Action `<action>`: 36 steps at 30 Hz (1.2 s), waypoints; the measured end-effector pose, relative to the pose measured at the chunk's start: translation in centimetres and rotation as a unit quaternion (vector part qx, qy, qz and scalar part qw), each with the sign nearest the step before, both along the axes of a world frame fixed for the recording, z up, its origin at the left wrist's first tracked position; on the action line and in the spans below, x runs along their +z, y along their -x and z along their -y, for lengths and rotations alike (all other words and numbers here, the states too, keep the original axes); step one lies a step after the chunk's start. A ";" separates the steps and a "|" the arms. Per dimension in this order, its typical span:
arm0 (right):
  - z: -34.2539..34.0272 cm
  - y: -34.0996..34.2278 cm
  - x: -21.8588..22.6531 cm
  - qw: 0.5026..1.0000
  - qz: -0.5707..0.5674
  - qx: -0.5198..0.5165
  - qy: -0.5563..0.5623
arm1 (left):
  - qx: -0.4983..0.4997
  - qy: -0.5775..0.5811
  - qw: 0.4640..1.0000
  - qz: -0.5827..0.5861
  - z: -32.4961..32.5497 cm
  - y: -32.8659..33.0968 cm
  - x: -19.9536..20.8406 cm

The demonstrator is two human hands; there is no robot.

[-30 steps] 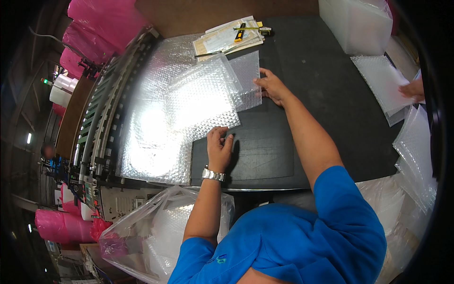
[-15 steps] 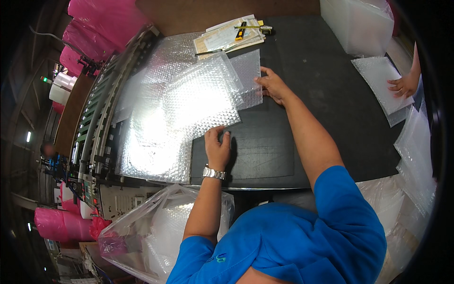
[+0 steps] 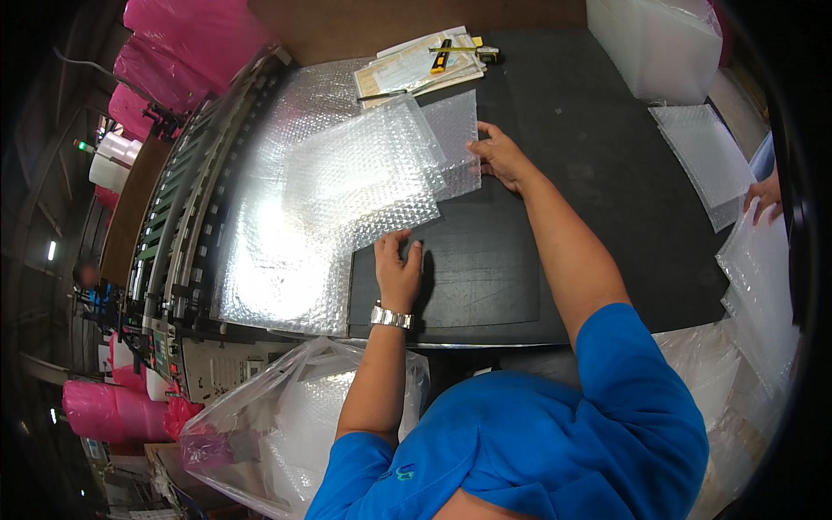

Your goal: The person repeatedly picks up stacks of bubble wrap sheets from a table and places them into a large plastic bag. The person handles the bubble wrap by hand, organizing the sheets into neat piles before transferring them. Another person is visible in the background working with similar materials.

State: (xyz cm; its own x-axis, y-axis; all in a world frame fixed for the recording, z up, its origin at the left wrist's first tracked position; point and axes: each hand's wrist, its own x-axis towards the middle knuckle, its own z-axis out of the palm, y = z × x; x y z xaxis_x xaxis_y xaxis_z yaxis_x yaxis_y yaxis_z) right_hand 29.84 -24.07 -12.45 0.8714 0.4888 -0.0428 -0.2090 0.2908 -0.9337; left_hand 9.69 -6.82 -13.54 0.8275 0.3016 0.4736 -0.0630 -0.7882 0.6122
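Observation:
Several clear bubble wrap pouches point(image 3: 360, 173) lie overlapping and fanned out on a larger silvery bubble wrap sheet point(image 3: 277, 299) at the left of the dark table. My right hand point(image 3: 501, 158) pinches the right edge of the rearmost small bubble wrap pouch point(image 3: 455, 139), thumb on top. By the near edge of the front pouch is my left hand point(image 3: 399, 276), its fingertips at that edge and its thumb apart from the fingers. A metal watch point(image 3: 392, 317) is on my left wrist.
Papers point(image 3: 416, 69) with a yellow-black cutter point(image 3: 442, 57) and a tape measure point(image 3: 488, 55) lie at the back. A roller machine point(image 3: 173, 208) borders the left. Another person's hand point(image 3: 764, 198) is at the right, by stacked pouches point(image 3: 706, 156). A clear bag point(image 3: 260, 442) hangs near the front.
The front pouches and the glare on them look slightly different at their left side. The other person's hand has moved nearer, off the right-hand stack. My hands have barely moved.

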 end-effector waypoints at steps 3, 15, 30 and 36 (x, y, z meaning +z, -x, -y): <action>0.0 -0.2 -0.2 1.000 0.003 0.001 0.001 | -0.002 0.008 1.000 0.000 0.1 0.0 0.1; -0.1 -0.3 -0.4 1.000 0.002 -0.003 0.000 | -0.011 0.003 1.000 -0.003 0.0 -0.1 0.0; -0.2 -0.5 -0.7 1.000 0.002 -0.007 0.007 | -0.017 0.007 1.000 -0.011 -0.1 -0.1 -0.1; -0.2 -0.7 -0.9 1.000 0.005 -0.007 0.012 | -0.019 0.003 1.000 -0.013 -0.1 -0.1 0.0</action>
State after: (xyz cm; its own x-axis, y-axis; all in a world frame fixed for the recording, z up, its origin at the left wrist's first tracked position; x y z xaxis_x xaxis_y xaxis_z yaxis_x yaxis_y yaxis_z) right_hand 30.49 -23.83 -13.30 0.8784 0.4757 -0.0458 -0.1960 0.2712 -0.9423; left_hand 9.76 -6.75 -13.57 0.8508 0.2721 0.4496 -0.0767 -0.7821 0.6185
